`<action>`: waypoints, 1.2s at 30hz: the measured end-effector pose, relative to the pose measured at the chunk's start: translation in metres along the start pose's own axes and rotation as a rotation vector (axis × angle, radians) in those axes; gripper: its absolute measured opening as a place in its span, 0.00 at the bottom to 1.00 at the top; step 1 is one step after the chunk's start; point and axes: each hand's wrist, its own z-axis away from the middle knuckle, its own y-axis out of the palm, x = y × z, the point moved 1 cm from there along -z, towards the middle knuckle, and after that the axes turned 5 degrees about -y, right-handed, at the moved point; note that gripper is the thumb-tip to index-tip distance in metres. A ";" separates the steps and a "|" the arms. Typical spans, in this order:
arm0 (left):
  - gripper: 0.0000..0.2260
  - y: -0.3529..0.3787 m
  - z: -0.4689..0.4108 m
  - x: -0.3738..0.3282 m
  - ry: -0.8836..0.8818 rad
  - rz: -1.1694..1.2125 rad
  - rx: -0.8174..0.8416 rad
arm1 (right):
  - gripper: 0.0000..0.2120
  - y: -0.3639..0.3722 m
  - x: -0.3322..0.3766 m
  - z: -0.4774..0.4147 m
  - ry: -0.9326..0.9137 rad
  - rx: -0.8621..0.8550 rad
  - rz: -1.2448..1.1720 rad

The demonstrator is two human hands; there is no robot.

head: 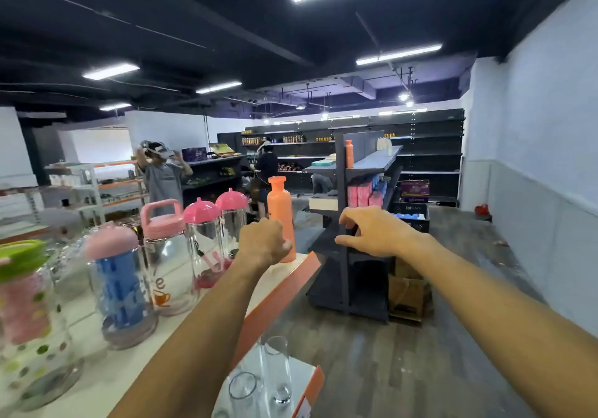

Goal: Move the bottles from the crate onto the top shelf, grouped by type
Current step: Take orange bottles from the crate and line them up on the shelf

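Out at the far end of the top shelf [278,291] is the left hand [263,242], fingers curled against the lower body of one orange bottle [280,213], which stands upright right at the shelf's corner. The right hand [377,233] hovers in the air off the shelf's end, fingers loosely spread, grasping nothing. Count along the shelf towards the camera: two clear bottles with pink domed lids [202,239], side by side just left of the orange one; one clear bottle with a pink handled lid [163,255] and a coffee-cup print; one blue bottle with a pale pink cap [118,285]; one dotted bottle with a green lid [24,307] at the near left. That's six in the row, with blurred glassware behind that I can't count. On the shelf below, at least two clear glasses [277,366]. Across the aisle, a second orange bottle [349,153] stands on a dark shelving unit [341,184], and a black crate [412,220] sits on the floor beyond it.
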 end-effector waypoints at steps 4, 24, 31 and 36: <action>0.23 0.027 -0.025 0.002 -0.121 0.077 0.034 | 0.23 0.020 -0.006 -0.032 -0.001 0.053 0.014; 0.25 0.081 -0.088 -0.026 -0.579 0.455 0.002 | 0.23 0.081 -0.076 -0.132 -0.132 0.135 -0.002; 0.22 0.077 -0.113 -0.071 -0.528 0.550 0.021 | 0.23 0.064 -0.124 -0.128 -0.091 0.126 0.017; 0.28 0.078 -0.137 -0.141 -0.398 0.686 0.035 | 0.22 0.047 -0.178 -0.105 0.018 0.105 0.041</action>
